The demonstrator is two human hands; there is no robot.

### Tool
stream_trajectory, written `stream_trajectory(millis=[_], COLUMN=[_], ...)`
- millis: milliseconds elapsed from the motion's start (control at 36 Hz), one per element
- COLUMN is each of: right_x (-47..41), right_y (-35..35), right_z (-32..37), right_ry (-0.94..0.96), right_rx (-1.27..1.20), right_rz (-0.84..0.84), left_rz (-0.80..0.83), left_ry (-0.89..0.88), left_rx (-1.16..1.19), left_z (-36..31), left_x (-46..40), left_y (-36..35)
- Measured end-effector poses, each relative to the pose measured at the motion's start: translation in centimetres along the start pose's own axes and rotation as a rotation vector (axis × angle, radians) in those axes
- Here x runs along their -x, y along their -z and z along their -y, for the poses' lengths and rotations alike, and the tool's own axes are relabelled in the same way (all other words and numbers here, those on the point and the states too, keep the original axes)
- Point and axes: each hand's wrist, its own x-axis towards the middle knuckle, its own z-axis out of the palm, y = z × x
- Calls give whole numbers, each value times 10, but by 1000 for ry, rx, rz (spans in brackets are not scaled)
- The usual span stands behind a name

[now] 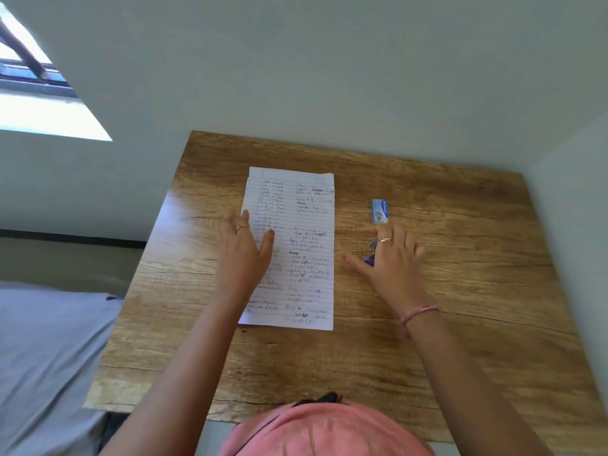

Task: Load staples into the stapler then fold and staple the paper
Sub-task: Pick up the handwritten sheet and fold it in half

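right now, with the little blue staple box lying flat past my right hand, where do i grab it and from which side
Probably pinch the staple box across its two long sides, coming from above with the right hand. It lies flat on the table with its long axis pointing away from you, and both long sides stand clear of the paper and anything else.

Lined, handwritten paper (291, 248) flat on wooden table (460, 307); left hand (245, 250) rests on its left edge, fingers spread; right hand (390, 258) covers purple stapler (371, 255); staple box (379, 211) just beyond.
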Motion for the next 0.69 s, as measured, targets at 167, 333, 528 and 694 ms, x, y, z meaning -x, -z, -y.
stream_trajectory(millis=[167,333,528,694], right_x=[6,2,-10,-11], right_y=[2,-7,-6,-8], right_z=[38,57,54,52], right_ry=[-6,-153,-262,-259], right_rx=[-493,-644,-780,-786], right_rz=[68,179,207,194], left_rz=[36,33,42,139], left_ry=[170,195,224,274], left_rx=[31,149,257,380], left_z=[5,7,15,17], left_x=[-11,-19,-24,-27], left_y=[7,12,15,19])
